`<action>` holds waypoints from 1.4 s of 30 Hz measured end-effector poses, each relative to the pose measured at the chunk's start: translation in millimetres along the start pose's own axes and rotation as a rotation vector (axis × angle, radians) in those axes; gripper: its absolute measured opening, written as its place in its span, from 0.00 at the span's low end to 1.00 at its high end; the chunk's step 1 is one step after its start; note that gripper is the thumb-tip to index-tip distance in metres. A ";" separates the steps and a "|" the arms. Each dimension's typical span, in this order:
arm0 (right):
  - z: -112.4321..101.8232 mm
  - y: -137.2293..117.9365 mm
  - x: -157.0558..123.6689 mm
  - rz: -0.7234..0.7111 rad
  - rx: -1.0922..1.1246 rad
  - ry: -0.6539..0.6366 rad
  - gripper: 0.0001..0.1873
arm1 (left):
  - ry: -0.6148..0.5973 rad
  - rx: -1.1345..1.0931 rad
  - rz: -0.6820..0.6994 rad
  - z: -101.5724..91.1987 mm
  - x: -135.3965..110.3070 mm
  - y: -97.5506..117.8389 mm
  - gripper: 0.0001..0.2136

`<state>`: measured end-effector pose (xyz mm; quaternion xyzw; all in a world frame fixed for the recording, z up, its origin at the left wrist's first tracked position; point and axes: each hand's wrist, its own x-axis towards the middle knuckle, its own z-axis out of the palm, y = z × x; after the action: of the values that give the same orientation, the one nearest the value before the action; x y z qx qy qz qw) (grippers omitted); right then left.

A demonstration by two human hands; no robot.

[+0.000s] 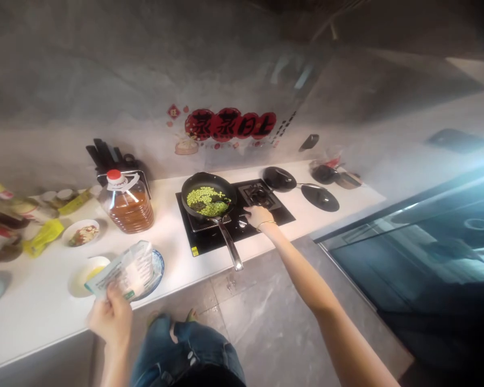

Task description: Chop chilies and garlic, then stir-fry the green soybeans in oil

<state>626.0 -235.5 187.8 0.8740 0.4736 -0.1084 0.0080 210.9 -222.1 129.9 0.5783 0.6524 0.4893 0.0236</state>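
My left hand (112, 314) pinches a clear plastic packet (131, 271) with pale contents and printed, green-marked film. It is held over the counter, partly covering a blue-rimmed plate (158, 271) and a white bowl (80, 277) with something yellow in it. My right hand (260, 216), a thin bracelet at its wrist, is at the front of the black gas cooktop (201, 243), beside a silver control knob (242, 222). Its fingers look curled together; what they grip, if anything, is hidden. A black frying pan (193, 185) holds chopped green pieces (204, 197) and a darker heap.
The pan's metal handle (230, 244) juts past the counter's front edge. A large oil jug (129, 209) stands left of the cooktop, before a knife block (143, 180). Left lie a bowl of chopped food (82, 234) and a yellow packet (44, 236). Lids (320, 197) lie right.
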 end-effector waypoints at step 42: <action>104.8 -0.5 -120.9 0.239 0.479 0.341 0.22 | -0.575 0.366 0.802 207.0 155.4 194.7 0.24</action>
<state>542.7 -347.3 109.3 0.9060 0.3231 -0.0668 -0.2650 425.5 -3.5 235.0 0.8881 0.4219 0.1598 -0.0887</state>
